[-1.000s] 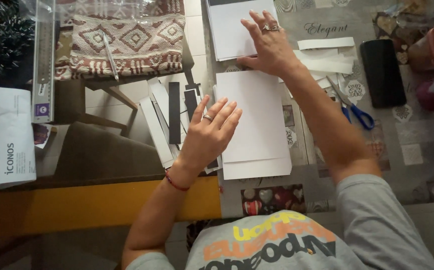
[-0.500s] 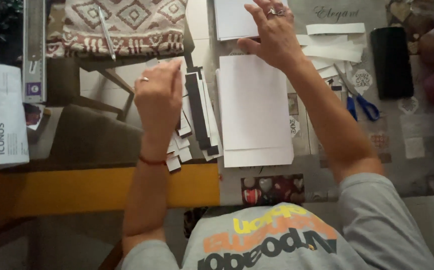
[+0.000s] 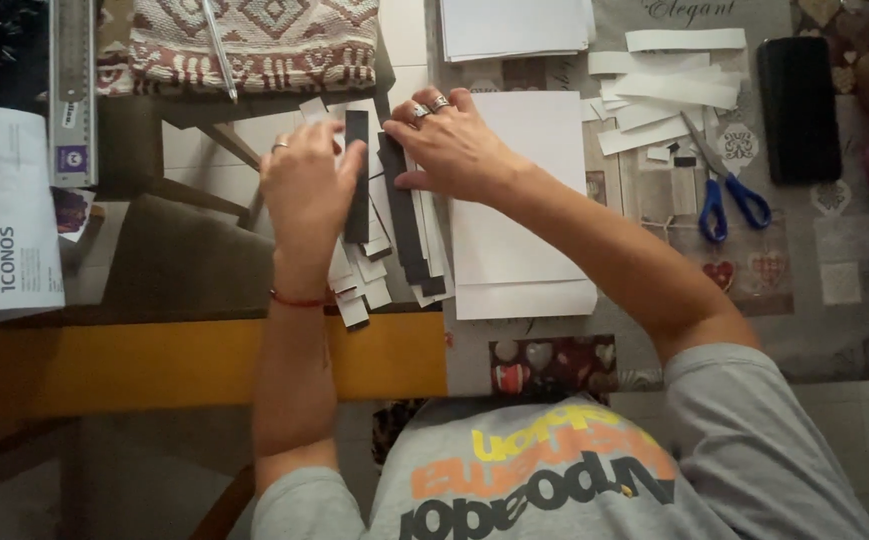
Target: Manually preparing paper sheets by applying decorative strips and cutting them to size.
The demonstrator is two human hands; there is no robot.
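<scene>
The narrow black strip (image 3: 356,175) lies upright on the heap of black and white strips (image 3: 394,250) at the table's near edge, pinched along its left side by my left hand (image 3: 304,190), fingers curled shut on it. My right hand (image 3: 454,145) rests just beside it, fingers spread flat and pressing the longer dark strips (image 3: 406,215) without gripping. Right of them lies the stack of white sheets (image 3: 519,230), then loose white offcuts (image 3: 669,85) and blue-handled scissors (image 3: 724,190).

Black strip (image 3: 356,180) upright atop fanned black-and-white strips (image 3: 394,250).
</scene>
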